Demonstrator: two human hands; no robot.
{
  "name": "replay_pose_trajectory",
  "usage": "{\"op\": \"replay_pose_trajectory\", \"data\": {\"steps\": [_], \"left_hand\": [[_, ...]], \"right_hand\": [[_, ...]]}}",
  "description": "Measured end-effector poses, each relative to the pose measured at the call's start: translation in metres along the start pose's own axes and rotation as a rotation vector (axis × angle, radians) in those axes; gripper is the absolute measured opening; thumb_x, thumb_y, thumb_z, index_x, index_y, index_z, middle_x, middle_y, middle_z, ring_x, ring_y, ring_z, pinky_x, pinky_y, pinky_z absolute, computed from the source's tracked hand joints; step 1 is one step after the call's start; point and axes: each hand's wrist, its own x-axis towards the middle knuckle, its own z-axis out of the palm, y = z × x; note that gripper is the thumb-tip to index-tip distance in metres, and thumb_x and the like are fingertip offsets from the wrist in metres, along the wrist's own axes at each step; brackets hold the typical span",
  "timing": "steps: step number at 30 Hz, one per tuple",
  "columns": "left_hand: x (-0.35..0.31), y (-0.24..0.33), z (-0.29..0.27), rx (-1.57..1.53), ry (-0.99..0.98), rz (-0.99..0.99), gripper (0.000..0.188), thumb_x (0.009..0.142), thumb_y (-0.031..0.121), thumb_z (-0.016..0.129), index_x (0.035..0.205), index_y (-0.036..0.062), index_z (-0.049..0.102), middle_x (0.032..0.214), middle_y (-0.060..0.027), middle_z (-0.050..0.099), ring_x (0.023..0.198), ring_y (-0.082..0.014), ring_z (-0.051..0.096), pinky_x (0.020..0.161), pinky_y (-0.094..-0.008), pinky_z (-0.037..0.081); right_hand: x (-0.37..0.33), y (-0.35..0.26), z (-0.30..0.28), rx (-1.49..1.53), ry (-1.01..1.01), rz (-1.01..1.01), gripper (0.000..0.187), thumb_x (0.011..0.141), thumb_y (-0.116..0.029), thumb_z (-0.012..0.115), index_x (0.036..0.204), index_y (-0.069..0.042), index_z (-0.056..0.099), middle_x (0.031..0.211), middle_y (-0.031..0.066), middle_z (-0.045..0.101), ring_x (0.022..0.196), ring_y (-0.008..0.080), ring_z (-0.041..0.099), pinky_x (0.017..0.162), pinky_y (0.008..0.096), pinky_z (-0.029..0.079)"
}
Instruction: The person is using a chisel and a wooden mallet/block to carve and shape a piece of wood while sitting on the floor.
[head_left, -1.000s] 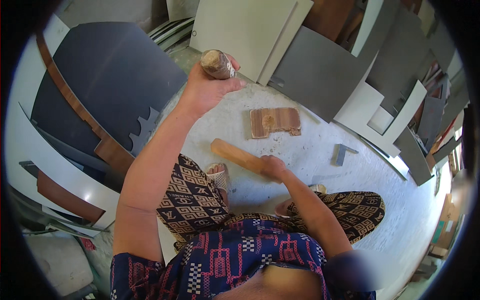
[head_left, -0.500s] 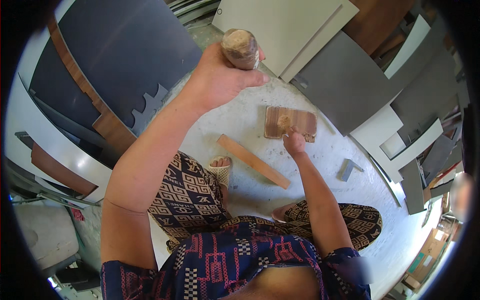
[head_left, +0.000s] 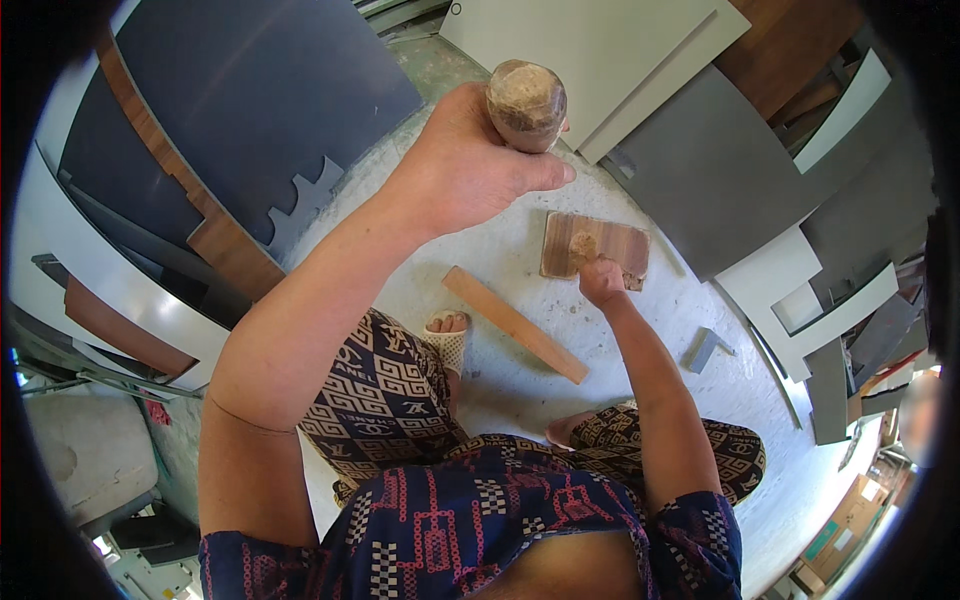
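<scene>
My left hand (head_left: 480, 165), raised high over the floor, is closed round a thick brown club-like piece (head_left: 527, 105) with a blunt, worn, round end. Its lower part is hidden behind the fist. Farther down, my right hand (head_left: 602, 282) is closed at the near edge of a small dark-brown wooden board (head_left: 622, 242) lying on the floor. A small tan round-topped piece (head_left: 584, 245) stands out just beyond the fingers, over the board. It appears to be in my right hand, but its lower end is hidden. The raised club-like piece is apart from the board.
A narrow orange-brown wooden strip (head_left: 515, 325) lies slantwise before my feet. To the right rests a small grey block (head_left: 701, 350) with a thin prong. Large dark panels (head_left: 260, 90) stand at left; pale sheets (head_left: 590, 60) and grey sheets (head_left: 700, 170) lie ahead and right.
My left hand has moved right and looks larger, nearer to the camera, with the club-like piece still in it. My right hand stays at the board. The view has shifted slightly.
</scene>
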Motion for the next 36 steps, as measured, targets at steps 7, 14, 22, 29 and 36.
{"op": "replay_pose_trajectory", "data": {"steps": [7,14,22,29,36], "left_hand": [[0.001,0.001,0.002,0.035,-0.007,0.007,0.028,0.070,0.007,0.080,0.092,0.0067,0.062,0.082,0.0019,0.057,0.076,-0.0075,0.055,0.066,-0.0236,0.047],[-0.003,-0.002,-0.002,0.070,-0.012,0.037,0.028,0.069,0.006,0.080,0.091,0.0059,0.062,0.082,0.0023,0.058,0.076,-0.0070,0.054,0.066,-0.0235,0.047],[-0.004,-0.001,-0.003,0.054,-0.022,0.033,0.028,0.070,0.006,0.079,0.092,0.0059,0.062,0.081,0.0024,0.057,0.076,-0.0070,0.055,0.066,-0.0235,0.047],[-0.003,-0.005,-0.003,0.085,-0.042,0.034,0.028,0.070,0.005,0.079,0.092,0.0059,0.062,0.081,0.0025,0.056,0.075,-0.0067,0.054,0.064,-0.0228,0.047],[-0.004,-0.005,0.000,0.062,-0.072,-0.004,0.027,0.071,0.004,0.078,0.092,0.0062,0.061,0.080,0.0031,0.055,0.073,-0.0064,0.053,0.063,-0.0225,0.046]], "right_hand": [[0.006,0.001,-0.010,-0.130,-0.087,-0.070,0.011,0.076,-0.012,0.058,0.076,-0.010,0.069,0.079,0.0126,0.068,0.074,0.0282,0.067,0.065,0.0384,0.054],[0.008,-0.019,-0.020,-0.085,-0.007,-0.084,0.015,0.079,-0.010,0.056,0.077,-0.007,0.071,0.078,0.0131,0.070,0.074,0.0284,0.070,0.061,0.0398,0.055],[0.023,0.006,-0.004,-0.068,-0.094,0.067,0.015,0.079,-0.013,0.057,0.077,-0.006,0.070,0.082,0.0151,0.070,0.079,0.0297,0.070,0.064,0.0411,0.055],[0.013,0.021,-0.010,0.194,0.070,0.083,0.018,0.079,-0.013,0.055,0.080,-0.005,0.071,0.086,0.0179,0.069,0.083,0.0316,0.068,0.074,0.0405,0.054],[0.011,-0.004,-0.016,-0.076,-0.085,-0.044,0.015,0.078,-0.012,0.057,0.075,-0.008,0.070,0.081,0.0138,0.070,0.074,0.0275,0.069,0.063,0.0394,0.054]]}}
